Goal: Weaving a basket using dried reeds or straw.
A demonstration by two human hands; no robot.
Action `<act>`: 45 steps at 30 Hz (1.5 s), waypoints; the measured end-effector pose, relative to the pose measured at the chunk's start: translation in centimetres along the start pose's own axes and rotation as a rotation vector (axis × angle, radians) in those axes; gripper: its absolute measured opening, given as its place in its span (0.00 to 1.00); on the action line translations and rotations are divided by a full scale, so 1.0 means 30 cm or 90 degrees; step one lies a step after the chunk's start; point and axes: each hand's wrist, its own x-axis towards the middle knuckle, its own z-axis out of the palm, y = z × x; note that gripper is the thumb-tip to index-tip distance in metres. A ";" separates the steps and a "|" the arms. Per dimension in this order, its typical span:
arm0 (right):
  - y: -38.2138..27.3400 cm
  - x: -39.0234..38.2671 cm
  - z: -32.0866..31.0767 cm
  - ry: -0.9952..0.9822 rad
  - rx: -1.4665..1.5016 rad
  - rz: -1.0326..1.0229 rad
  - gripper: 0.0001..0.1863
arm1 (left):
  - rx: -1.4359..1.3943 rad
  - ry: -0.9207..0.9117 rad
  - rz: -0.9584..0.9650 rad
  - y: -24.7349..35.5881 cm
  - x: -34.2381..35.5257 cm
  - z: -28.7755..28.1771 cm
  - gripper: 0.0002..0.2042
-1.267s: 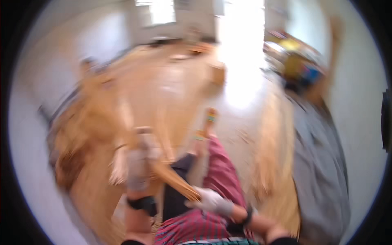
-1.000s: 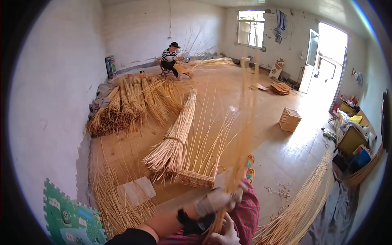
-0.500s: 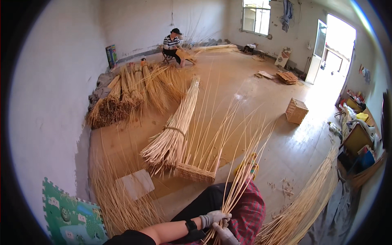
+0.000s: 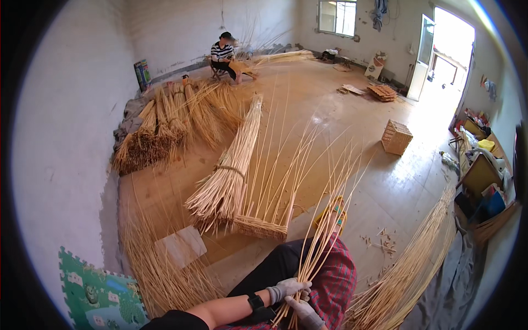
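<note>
My left hand (image 4: 289, 289), in a grey glove with a black band at the wrist, is closed round a bundle of long pale rods (image 4: 314, 250) lying over my lap. My right hand (image 4: 304, 311), also gloved, grips the same rods just below it. Their thin tips fan out ahead of me over my sandalled feet (image 4: 332, 212). Beyond my knees lie a partly woven base (image 4: 258, 227) with upright rods and a large tied bundle (image 4: 223, 193). Loose rods (image 4: 159, 258) lie at my left, and more (image 4: 407, 264) at my right.
A person (image 4: 223, 55) in a striped top sits working near heaped bundles (image 4: 151, 132). A woven box (image 4: 396, 137) and flat woven pieces (image 4: 381, 92) lie toward the open door (image 4: 421, 55). A foam mat (image 4: 99, 291) is at lower left, piled items (image 4: 484, 176) along the right wall.
The rods have gone from a blurred diagonal, through upright, to fanned forward over my lap. Both hands have settled low on them. The view has swung and steadied.
</note>
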 end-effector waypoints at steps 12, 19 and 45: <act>-0.142 -0.062 0.066 0.001 -0.049 0.108 0.25 | 0.015 0.003 -0.009 0.019 -0.011 0.006 0.15; -0.138 -0.065 0.075 0.019 0.034 0.115 0.25 | 0.031 0.001 -0.015 0.004 0.010 -0.022 0.16; -0.080 -0.038 0.043 0.026 0.020 0.084 0.24 | 0.015 0.005 -0.010 0.011 -0.001 -0.009 0.16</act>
